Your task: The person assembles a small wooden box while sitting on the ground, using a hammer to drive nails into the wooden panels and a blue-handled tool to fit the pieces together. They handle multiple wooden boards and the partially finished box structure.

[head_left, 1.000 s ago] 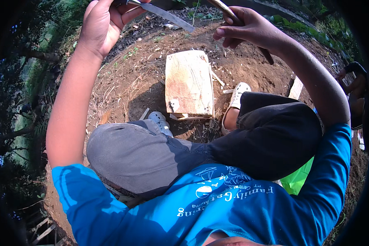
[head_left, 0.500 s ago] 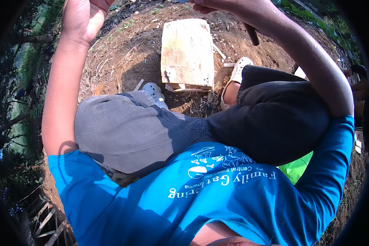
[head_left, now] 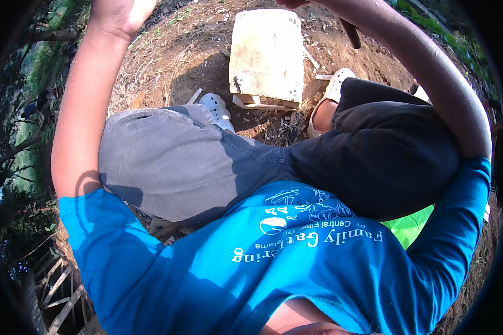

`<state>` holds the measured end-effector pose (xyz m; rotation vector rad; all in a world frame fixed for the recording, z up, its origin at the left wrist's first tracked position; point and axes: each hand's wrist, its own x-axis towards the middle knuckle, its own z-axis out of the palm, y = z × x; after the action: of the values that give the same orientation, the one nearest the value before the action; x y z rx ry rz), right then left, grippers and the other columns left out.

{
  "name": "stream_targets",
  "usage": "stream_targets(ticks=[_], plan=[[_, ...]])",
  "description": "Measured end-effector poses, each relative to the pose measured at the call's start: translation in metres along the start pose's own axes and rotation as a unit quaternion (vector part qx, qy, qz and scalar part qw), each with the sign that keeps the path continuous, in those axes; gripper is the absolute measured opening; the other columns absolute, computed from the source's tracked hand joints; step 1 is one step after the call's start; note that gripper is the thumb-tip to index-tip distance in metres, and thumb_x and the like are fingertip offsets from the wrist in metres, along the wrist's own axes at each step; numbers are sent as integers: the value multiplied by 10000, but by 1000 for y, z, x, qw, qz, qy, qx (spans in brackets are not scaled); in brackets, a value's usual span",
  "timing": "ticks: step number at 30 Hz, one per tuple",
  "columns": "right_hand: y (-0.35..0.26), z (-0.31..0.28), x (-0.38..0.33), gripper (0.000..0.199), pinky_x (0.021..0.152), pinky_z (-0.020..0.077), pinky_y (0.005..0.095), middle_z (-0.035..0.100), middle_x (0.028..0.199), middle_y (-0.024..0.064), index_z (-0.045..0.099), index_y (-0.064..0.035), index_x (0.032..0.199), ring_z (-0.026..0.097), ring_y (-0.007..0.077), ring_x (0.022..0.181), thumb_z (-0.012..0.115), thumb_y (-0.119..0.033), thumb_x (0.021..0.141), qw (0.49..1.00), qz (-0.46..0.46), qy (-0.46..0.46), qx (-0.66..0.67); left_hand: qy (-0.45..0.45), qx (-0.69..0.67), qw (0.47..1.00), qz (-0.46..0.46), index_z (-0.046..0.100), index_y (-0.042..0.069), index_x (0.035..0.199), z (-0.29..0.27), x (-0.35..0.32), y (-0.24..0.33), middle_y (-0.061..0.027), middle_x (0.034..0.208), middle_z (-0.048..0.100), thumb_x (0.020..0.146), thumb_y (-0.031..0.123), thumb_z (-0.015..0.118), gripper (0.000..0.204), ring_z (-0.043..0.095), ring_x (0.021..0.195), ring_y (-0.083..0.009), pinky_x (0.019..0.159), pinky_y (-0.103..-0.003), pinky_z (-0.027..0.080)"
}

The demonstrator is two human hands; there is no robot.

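Observation:
At the top left, my left hand (head_left: 123, 15) is raised, with its palm side and wrist showing. Its fingers lie beyond the upper edge, so what they hold is hidden. My right hand (head_left: 294, 3) is at the top edge with its fingers curled in, mostly cut off. From under my right wrist sticks the dark handle (head_left: 350, 33) of what looks like a knife; its blade is out of view. Below and between my hands a pale, squared wooden block (head_left: 266, 53) stands on the ground between my feet.
My bent legs in dark trousers (head_left: 173, 162) flank the block, with light clogs (head_left: 217, 110) on my feet. Wood chips and strips (head_left: 312, 58) lie on brown soil. A bright green thing (head_left: 411, 226) shows by my right hip. Dense plants (head_left: 33, 111) border the left.
Both hands have shifted up toward the upper edge, and less of them shows. The block sits slightly higher and further right in the picture as the view shifts.

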<state>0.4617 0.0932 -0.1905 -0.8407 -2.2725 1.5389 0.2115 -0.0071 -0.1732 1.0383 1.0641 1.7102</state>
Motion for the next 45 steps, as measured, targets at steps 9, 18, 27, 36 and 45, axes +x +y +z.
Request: stream_targets(ticks=[9,18,27,36,45], plan=[[5,-2,1,256,861,624,318,706,922,111,482,-67,961,733,184,913,736,-92,938,998,-27,-41,38,-23,-18,1000,5,545,119,1116,-15,4,-8,-116,977,715,1059,299,540,188,737,958,-283,818,-394,651],[13,-3,2,249,883,624,328,697,942,114,468,-67,970,732,199,952,714,-97,954,995,-30,-51,78,-39,-18,999,14,544,119,1120,-9,6,-15,-107,989,706,1051,290,556,185,737,953,-279,819,-385,653],[17,-11,2,203,949,597,324,700,987,113,499,-49,1018,710,176,1027,688,-39,946,993,-31,-80,77,57,-15,997,-53,551,104,1132,-13,5,-13,-84,946,683,1054,315,550,225,730,850,-245,736,-376,644],[24,-31,5,256,875,595,310,679,950,95,556,-58,969,696,167,915,749,-224,938,996,40,78,-12,-79,288,933,-199,474,75,1136,47,5,-51,-57,919,615,1032,306,572,272,686,808,-195,721,-375,601],[83,-34,13,511,897,598,324,671,977,116,589,3,1120,692,159,918,786,-411,895,987,44,149,41,-318,271,890,-184,353,2,1438,57,58,-130,-168,1203,595,992,97,571,506,639,1056,-212,905,-389,578]])
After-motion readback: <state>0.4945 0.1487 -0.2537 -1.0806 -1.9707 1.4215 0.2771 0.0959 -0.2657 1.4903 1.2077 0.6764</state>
